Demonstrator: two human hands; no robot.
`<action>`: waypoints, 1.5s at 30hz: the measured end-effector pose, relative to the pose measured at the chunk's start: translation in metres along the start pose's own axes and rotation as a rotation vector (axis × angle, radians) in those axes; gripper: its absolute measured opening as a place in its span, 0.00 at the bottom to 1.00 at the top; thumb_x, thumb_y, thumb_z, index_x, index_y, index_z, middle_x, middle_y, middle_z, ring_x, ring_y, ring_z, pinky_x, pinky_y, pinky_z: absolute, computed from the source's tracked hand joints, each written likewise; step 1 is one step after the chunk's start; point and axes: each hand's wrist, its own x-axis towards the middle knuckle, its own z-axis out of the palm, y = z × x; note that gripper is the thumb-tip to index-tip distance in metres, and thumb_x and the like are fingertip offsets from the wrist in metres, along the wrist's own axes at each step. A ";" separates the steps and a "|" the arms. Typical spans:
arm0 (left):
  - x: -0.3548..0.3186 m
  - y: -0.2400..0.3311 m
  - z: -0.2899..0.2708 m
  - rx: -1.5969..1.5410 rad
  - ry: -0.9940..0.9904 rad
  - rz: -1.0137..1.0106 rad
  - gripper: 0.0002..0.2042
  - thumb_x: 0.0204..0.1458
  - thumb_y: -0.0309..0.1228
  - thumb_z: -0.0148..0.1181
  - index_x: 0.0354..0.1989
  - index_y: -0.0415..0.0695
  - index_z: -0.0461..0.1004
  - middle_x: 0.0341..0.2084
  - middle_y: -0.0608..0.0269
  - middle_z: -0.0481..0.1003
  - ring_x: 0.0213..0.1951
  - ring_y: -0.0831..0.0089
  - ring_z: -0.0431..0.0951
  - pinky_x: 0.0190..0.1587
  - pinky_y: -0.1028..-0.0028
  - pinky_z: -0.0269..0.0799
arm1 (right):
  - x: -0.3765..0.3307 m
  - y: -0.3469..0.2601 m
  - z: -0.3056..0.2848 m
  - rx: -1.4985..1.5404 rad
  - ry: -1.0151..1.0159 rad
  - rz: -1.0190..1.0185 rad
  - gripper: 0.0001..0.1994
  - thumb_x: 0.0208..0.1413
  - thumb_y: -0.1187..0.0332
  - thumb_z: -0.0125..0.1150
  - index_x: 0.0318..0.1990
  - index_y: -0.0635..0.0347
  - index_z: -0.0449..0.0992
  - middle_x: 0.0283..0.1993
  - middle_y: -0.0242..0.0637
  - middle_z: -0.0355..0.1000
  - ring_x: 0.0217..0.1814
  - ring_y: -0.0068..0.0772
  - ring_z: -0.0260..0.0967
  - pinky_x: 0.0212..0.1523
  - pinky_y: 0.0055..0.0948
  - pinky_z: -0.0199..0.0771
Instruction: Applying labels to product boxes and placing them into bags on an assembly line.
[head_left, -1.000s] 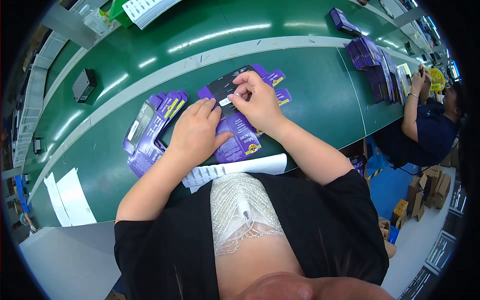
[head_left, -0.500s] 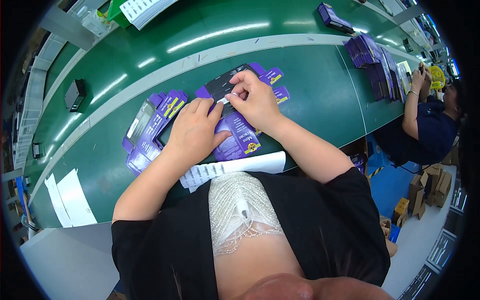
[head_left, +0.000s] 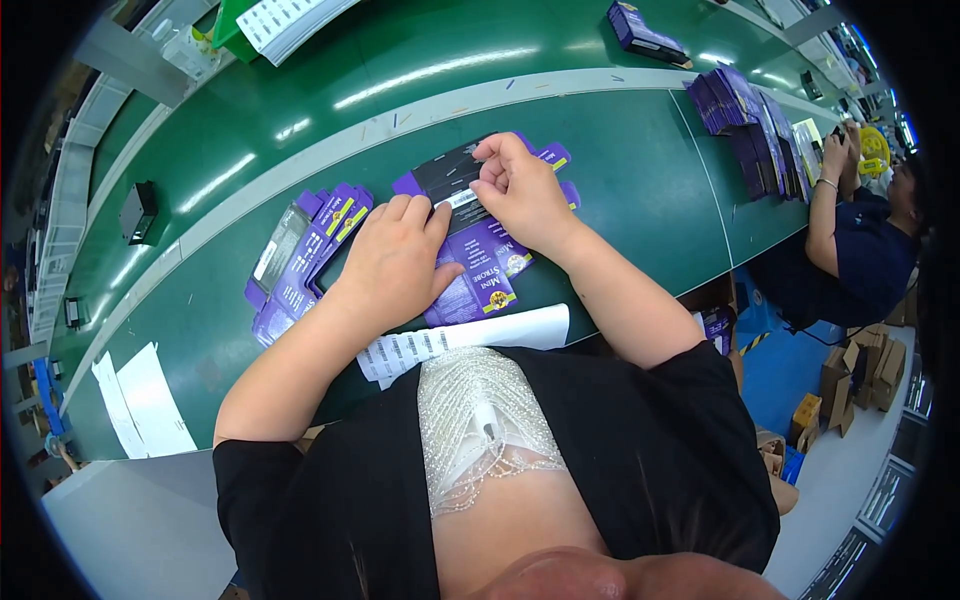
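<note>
The left hand (head_left: 395, 262) lies flat, fingers spread, pinning the flattened purple carton (head_left: 478, 262) steady; at one o'clock, the right hand (head_left: 520, 190) pinches the small white label (head_left: 461, 198) onto it

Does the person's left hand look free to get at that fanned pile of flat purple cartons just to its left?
Probably yes: the left hand rests on the flattened purple carton, and the fanned pile lies right beside it on bare green table, nothing between.
</note>
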 end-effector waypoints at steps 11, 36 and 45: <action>0.020 0.012 -0.002 0.080 -0.058 -0.044 0.28 0.50 0.44 0.65 0.56 0.40 0.73 0.39 0.53 0.70 0.41 0.60 0.71 0.46 0.65 0.68 | 0.008 0.014 -0.006 0.212 0.029 0.045 0.14 0.56 0.79 0.58 0.50 0.64 0.67 0.32 0.34 0.69 0.27 0.17 0.64 0.27 0.16 0.65; -0.048 0.016 -0.051 0.053 0.116 -0.038 0.24 0.50 0.38 0.64 0.54 0.40 0.74 0.48 0.55 0.72 0.48 0.59 0.71 0.52 0.62 0.67 | -0.037 -0.078 -0.078 -0.761 -0.506 -0.430 0.16 0.37 0.70 0.74 0.36 0.52 0.74 0.52 0.41 0.65 0.58 0.49 0.62 0.63 0.41 0.60; -0.077 0.039 -0.147 0.134 0.018 -0.448 0.41 0.41 0.36 0.70 0.68 0.41 0.61 0.57 0.50 0.70 0.53 0.54 0.74 0.60 0.63 0.68 | -0.094 -0.187 -0.028 -0.630 -0.054 -0.821 0.17 0.40 0.75 0.71 0.41 0.59 0.75 0.57 0.45 0.66 0.54 0.47 0.66 0.55 0.37 0.69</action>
